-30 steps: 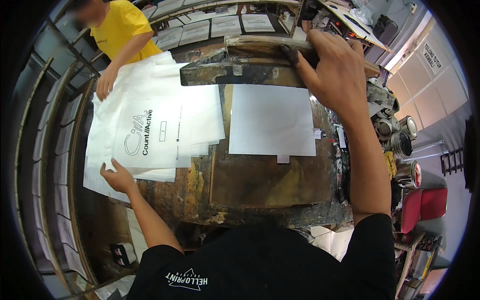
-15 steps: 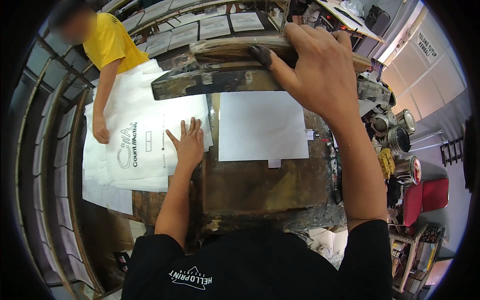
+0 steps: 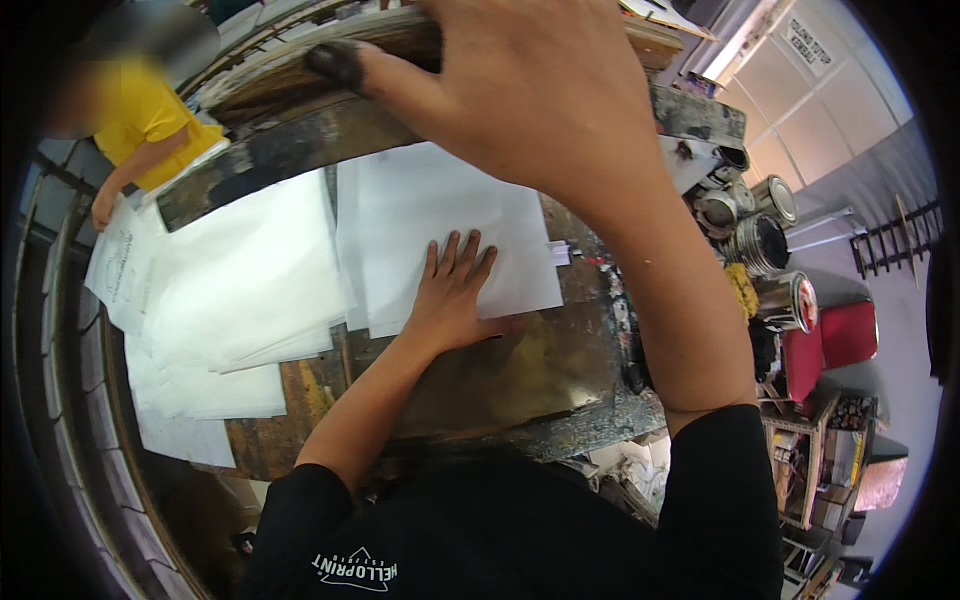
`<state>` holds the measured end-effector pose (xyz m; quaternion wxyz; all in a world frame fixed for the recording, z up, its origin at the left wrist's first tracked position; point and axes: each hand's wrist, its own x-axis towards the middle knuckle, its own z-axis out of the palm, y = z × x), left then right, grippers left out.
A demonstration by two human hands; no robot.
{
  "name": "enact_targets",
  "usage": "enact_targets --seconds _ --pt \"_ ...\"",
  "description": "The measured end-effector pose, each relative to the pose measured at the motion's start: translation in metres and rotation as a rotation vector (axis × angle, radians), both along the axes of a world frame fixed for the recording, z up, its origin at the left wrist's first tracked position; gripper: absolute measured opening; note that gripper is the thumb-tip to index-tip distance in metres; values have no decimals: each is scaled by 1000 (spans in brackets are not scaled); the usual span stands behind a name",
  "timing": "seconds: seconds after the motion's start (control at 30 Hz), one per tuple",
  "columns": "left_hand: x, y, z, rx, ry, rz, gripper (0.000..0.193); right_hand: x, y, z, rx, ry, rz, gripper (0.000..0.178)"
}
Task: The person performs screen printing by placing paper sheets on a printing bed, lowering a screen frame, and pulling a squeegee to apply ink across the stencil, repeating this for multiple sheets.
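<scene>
My left hand [image 3: 452,305] lies flat with spread fingers on a white sheet [image 3: 395,225] over the dark, stained board [image 3: 500,375]. That sheet covers most of another white piece, whose edges peek out beside it. Above, my right hand [image 3: 550,100] grips a raised, ink-stained wooden frame [image 3: 270,150]; the thumb tip is black and the other fingers run out of the picture. Left of the board lies a stack of white sheets [image 3: 240,265]. A co-worker in yellow holds a white sheet with dark print [image 3: 120,262] at the far left edge of the stack.
Slatted drying racks [image 3: 80,400] stand along the left side. Paint cans [image 3: 757,245], a yellow sponge [image 3: 741,290] and a red chair [image 3: 845,335] are on the right. A small white tab [image 3: 558,253] sticks out at the sheet's right edge.
My left hand has moved right from the stack onto the board, where another white sheet now lies. The co-worker has drawn the printed sheet away leftward. My right hand still holds the frame up.
</scene>
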<state>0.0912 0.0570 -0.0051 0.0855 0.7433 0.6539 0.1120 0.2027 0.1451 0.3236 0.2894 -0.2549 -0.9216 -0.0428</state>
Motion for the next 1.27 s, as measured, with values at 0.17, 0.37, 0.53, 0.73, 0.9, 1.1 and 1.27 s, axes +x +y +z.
enact_targets --seconds 0.17,0.37,0.53,0.73,0.9,1.1,1.27 --pt "38 23 -1 85 -41 -54 131 1 -1 9 -12 -28 -10 53" --pt "51 18 -9 119 -49 -60 132 -4 -2 11 -44 -41 -51 54" --pt "59 15 -6 170 -86 -50 131 -9 3 6 15 -28 -44 55" --pt "30 -20 47 171 -126 34 116 -20 18 -21 306 168 -13 46" --pt "-20 -70 162 783 -313 -33 93 -11 20 -43 308 252 31 43" --pt "-43 -51 249 852 237 156 89 9 -9 -81 273 261 61 25" --pt "-33 -55 203 808 250 142 74 46 -28 -128 210 373 71 33"
